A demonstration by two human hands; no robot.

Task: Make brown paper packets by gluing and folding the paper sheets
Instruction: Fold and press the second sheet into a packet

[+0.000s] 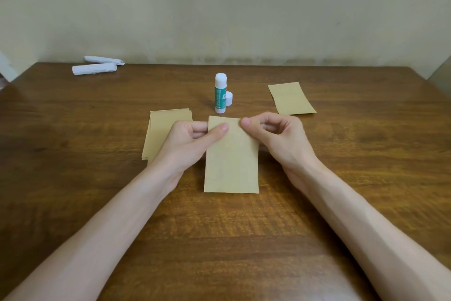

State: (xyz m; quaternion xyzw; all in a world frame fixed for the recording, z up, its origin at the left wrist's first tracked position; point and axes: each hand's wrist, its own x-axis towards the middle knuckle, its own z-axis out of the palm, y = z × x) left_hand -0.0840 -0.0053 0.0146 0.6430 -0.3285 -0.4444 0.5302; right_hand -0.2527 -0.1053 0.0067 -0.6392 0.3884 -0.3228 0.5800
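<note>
Head view: the left hand (192,140) and right hand (274,136) each pinch a top corner of one brown sheet (231,164) at mid-table (97,129), likely squaring it for folding. The glue stick (220,93) stands just behind it. The spare sheets (159,129) lie left and a finished packet (290,99) right.

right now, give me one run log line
left hand: pinches brown sheet top edge | right hand: pinches same edge | glue stick: upright behind | paper stack: left
</note>
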